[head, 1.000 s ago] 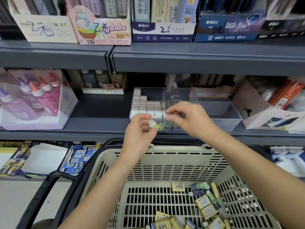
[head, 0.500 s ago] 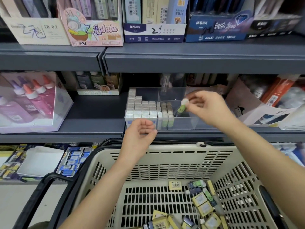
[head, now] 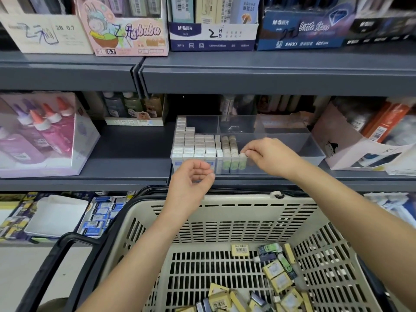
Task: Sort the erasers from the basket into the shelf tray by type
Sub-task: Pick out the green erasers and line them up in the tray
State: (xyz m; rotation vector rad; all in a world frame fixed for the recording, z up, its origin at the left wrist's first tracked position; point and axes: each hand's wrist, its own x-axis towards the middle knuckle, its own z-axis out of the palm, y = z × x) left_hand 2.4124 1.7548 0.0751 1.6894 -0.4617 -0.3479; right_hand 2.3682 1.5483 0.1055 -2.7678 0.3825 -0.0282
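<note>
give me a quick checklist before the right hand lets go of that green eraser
1. Green eraser stands upright in the tray: ok.
2. It sits beside the matching green row, not the white blocks: ok.
3. Its base is seated on the tray floor: cannot tell.
4. Right hand has released: not ok, it pinches the top.
5. Left hand holds nothing, free for the next pick: ok.
6. Basket holds more to sort, such as yellow erasers: ok.

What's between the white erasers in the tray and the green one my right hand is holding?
Two rows of upright green-sleeved erasers stand between the white erasers and the held eraser, which the right hand pinches; the head view shows it.
</note>
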